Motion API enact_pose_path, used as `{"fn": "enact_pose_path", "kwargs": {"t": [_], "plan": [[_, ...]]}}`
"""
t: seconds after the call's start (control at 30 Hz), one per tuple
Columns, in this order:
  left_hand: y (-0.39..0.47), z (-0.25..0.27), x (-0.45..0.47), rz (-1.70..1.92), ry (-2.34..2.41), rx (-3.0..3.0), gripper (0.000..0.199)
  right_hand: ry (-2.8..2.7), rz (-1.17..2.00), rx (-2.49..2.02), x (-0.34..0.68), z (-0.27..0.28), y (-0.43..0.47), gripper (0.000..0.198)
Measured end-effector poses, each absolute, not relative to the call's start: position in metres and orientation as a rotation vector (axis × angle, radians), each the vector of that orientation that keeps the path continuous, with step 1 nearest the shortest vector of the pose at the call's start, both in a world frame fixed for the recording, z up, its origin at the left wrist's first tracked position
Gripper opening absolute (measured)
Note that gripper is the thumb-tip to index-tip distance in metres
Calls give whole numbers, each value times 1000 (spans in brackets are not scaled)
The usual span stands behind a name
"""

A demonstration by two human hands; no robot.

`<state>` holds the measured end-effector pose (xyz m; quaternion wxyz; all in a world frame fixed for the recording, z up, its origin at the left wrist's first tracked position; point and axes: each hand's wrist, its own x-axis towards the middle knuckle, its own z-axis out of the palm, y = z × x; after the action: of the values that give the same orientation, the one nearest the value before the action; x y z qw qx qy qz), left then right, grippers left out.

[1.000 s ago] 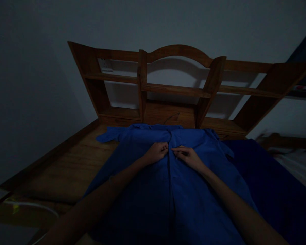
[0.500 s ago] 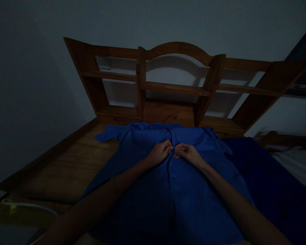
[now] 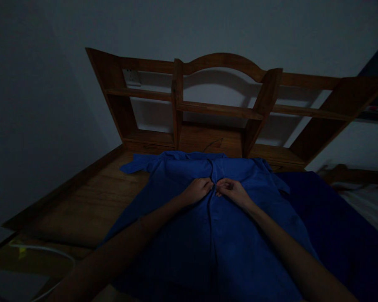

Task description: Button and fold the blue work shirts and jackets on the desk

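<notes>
A blue button-front shirt [image 3: 176,235] lies spread out before me, its front opening running down the middle and one sleeve out to the left. At the upper part of that opening, my left hand [image 3: 199,189] is closed in a pinch on the left edge of the cloth. Just across the gap, my right hand [image 3: 233,191] pinches the right edge, fingers curled. The fingertips of both hands almost meet. Dim light and the fingers hide any button between them.
Behind the shirt stands a wooden headboard [image 3: 220,110] with shelves. Bare wooden boards [image 3: 91,197] are at left, with a white cable [image 3: 47,248] near the front. Dark blue cloth [image 3: 330,226] lies at right. A socket [image 3: 132,78] is on the wall.
My view has shifted slightly, so the scene sits a little further right. My left fingers have curled in more at the shirt edge; both hands stay at the same spot.
</notes>
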<state>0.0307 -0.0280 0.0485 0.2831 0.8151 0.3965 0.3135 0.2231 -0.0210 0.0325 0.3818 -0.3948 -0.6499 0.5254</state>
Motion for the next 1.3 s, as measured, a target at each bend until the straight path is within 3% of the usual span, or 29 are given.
{"fn": "enact_pose_path", "kwargs": {"t": [0.2, 0.5, 0.73, 1.3], "plan": [[-22, 39, 35, 833, 1108, 1871, 61, -1854, 1108, -969, 225, 36, -24, 22], [-19, 35, 32, 845, 1179, 2044, 31, -1993, 875, -1016, 225, 38, -27, 21], [-17, 30, 32, 820, 1186, 2019, 27, -2004, 837, -1021, 224, 37, -26, 22], [-30, 37, 36, 912, 1261, 2199, 22, -1817, 1194, -987, 225, 35, -21, 30]]}}
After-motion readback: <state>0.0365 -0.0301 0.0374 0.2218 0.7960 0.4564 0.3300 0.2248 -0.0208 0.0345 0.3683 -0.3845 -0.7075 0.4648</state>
